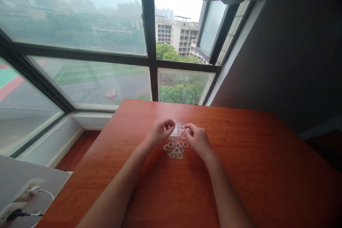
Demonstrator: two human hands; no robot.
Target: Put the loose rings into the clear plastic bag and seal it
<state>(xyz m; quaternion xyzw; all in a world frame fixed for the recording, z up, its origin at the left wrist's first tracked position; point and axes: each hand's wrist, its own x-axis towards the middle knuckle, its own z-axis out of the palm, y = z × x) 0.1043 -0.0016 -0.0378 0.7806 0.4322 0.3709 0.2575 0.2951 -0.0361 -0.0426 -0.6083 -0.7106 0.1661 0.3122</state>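
A clear plastic box (176,131) with compartments lies on the table between my two hands. My left hand (159,132) is at its left side, thumb and fingers closed in a pinch by the box. From the right, my right hand (197,139) reaches in with thumb and forefinger pinched near the box's right edge. What either pinch holds is too small or hidden to tell. Just in front of the box lie several small rings (176,150) in a loose, partly overlapping cluster, mostly pale, with yellowish ones (166,147) on the left.
The reddish-brown wooden table (256,164) spreads out around both forearms. Behind it stands a large dark-framed window (153,42), with one pane (213,30) swung outward. A wall socket with plugs (31,193) is at the lower left, below table height.
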